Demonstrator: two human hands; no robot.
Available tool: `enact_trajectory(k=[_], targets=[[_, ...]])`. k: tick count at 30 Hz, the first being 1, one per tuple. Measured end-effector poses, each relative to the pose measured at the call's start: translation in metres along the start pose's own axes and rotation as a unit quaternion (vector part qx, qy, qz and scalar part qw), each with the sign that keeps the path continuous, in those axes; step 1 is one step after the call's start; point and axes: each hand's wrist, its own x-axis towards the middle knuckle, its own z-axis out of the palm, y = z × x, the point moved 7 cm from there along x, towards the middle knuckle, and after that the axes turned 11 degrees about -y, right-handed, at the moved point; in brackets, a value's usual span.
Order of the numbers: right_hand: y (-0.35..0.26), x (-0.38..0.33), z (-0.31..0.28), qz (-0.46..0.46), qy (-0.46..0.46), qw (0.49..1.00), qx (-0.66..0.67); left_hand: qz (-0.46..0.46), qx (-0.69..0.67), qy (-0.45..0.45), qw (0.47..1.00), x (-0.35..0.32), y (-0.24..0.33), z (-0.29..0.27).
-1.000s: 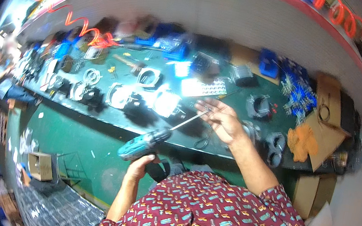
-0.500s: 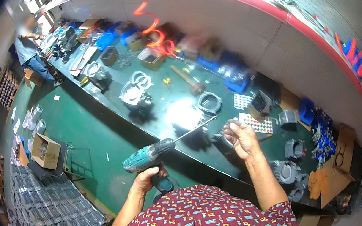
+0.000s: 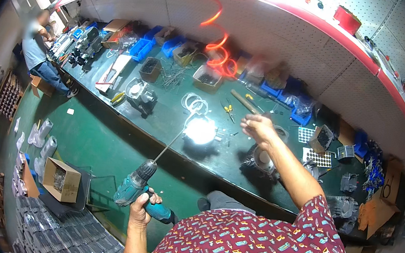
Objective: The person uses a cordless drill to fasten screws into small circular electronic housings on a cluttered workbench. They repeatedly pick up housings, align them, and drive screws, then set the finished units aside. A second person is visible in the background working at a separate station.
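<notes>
My left hand is closed round the handle of a teal and black cordless drill at the bench's front edge. Its long thin bit points up and forward, with the tip beside a brightly lit round metal housing. Over the bench, my right hand reaches out with fingers loosely stretched; I make out nothing in them. Below that hand and forearm sits another round motor-like housing, partly covered by the arm. A pale ring gasket lies behind the lit housing.
A hammer and yellow-handled pliers lie farther back. Blue bins and boxes of small parts line the wall. An orange coiled hose hangs over the bench. Another person stands far left. Stacked grey parts cover the lower left.
The drill has swung left and down, its bit now beside the lit housing. My right hand has moved forward, and its fingers have loosened. The whole view has shifted.
</notes>
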Motion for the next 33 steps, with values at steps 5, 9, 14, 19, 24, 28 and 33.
enact_trajectory(k=[5, 9, 14, 19, 24, 28, 33], targets=[[-0.051, 0.028, 0.042, -0.364, 0.099, 0.741, -0.556, -0.001, 0.037, 0.016, 0.999, 0.023, 0.024, -0.016], [-0.071, -0.019, 0.132, -0.162, -0.127, 0.965, -0.160, -0.023, 0.058, 0.004, 0.998, 0.032, 0.035, -0.031], [-0.043, -0.059, 0.160, -0.115, -0.167, 0.978, 0.041, -0.110, 0.067, -0.083, 0.988, 0.057, 0.035, -0.035], [-0.020, -0.136, 0.118, -0.131, -0.039, 0.986, 0.094, -0.222, 0.144, -0.171, 0.949, 0.074, 0.013, -0.006], [0.007, -0.209, 0.067, -0.124, 0.060, 0.986, 0.092, -0.279, 0.155, -0.200, 0.926, 0.078, -0.030, 0.031], [0.022, -0.277, 0.020, -0.126, 0.106, 0.980, 0.111, -0.333, 0.233, -0.244, 0.880, 0.080, -0.065, 0.062], [0.041, -0.342, -0.038, -0.104, 0.128, 0.983, 0.074, -0.346, 0.328, -0.274, 0.835, 0.084, -0.101, 0.115]])
